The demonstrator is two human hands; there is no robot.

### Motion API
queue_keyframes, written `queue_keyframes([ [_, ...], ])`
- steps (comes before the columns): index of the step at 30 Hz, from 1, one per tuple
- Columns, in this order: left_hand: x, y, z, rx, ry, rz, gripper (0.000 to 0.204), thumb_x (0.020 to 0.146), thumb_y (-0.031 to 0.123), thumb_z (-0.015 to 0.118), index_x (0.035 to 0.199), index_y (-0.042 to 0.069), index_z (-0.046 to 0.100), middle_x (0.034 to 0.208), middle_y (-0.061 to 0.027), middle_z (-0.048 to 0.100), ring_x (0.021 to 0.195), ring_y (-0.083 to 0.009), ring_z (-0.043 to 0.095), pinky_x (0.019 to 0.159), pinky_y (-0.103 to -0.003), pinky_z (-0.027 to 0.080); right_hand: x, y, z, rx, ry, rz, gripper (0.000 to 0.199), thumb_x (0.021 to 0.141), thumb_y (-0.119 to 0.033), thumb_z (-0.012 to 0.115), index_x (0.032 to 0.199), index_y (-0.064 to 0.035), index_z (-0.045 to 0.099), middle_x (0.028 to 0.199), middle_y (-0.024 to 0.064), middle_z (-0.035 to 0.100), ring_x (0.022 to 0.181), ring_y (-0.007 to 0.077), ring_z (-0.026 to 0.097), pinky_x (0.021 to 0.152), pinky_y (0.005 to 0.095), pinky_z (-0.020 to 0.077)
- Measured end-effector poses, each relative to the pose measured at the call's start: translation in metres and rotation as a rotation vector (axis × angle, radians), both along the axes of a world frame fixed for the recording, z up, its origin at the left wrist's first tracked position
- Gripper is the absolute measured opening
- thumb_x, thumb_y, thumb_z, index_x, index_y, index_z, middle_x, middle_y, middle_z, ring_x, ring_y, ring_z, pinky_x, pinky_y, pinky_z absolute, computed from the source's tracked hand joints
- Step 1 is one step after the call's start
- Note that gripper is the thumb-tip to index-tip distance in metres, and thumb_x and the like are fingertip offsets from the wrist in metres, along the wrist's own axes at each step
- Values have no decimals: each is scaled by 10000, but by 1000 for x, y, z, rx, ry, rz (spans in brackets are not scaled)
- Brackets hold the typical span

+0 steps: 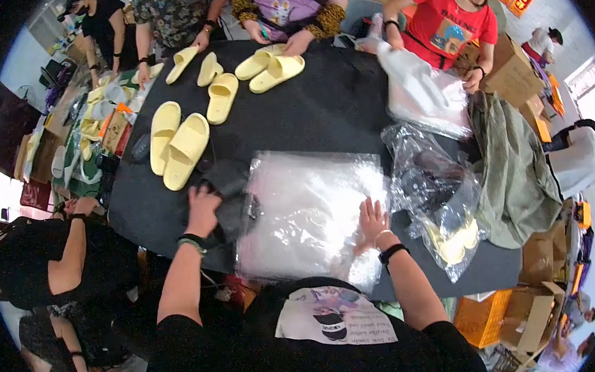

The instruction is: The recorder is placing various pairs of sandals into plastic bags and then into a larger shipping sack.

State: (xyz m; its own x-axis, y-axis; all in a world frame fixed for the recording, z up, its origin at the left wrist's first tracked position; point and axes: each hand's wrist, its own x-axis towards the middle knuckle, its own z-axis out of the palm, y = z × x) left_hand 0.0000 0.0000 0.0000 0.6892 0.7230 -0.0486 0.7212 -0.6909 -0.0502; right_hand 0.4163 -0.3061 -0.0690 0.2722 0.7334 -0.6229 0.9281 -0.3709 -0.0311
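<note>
The person's left hand (pixel 202 209) was curled around a dark thing (pixel 226 200) near the left edge of the black table (pixel 326 107). It may have been a black slipper, but it was too blurry to tell. The fingers were closed on it.

The right hand (pixel 372 223) lay flat with its fingers spread out. It pressed down on a stack of clear plastic bags (pixel 306 210) in the middle of the near side of the table. The hand sat on the right part of the stack, and the dark thing touched the stack's left edge.

Just to the right of the stack was a crumpled clear bag (pixel 434 196) with something yellow inside. Farther away on the table lay yellow slippers (pixel 183 149), some in pairs. Other people stood around the far side. One person in a red shirt (pixel 449 24) held a white bag (pixel 419 92) at the far right.
</note>
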Motion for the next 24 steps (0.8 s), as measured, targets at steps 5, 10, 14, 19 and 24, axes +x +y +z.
queue_keyframes([
  [5,5,-12,42,398,-218,202,287,740,-12,512,984,49,649,1096,-150,600,1223,-381,414,1053,-571,262,16,-12,7,68,27,-17,1592,336,-527,902,1489,-83,-103,1564,150,-127,1425,402,-125,1098,647,98],
  [10,52,-56,137,450,-498,131,174,662,1,547,814,31,626,947,-173,585,1049,-396,484,921,-509,369,-12,-7,52,179,-107,28,1436,451,-523,873,1492,-24,19,1566,163,-70,1424,430,-79,1091,647,138],
  [14,117,-110,122,100,-672,-227,90,575,81,562,656,43,563,759,-157,529,843,-367,513,726,-453,412,-31,-20,63,229,-15,6,1324,537,-539,832,1484,9,87,1566,181,-33,1425,436,-57,1088,630,165],
  [19,174,-166,11,-182,-643,-366,92,628,100,562,689,47,606,824,-138,554,862,-340,517,678,-427,449,-50,-51,21,104,69,46,1416,522,-693,755,1480,22,-5,1564,193,-62,1429,421,-69,1087,616,166],
  [24,159,-178,-55,-262,-521,-366,191,724,85,557,863,47,683,1014,-132,592,973,-325,506,762,-433,495,-54,-64,-4,149,86,33,1449,457,-613,837,1493,-31,8,1573,155,-22,1444,375,-42,1111,566,150],
])
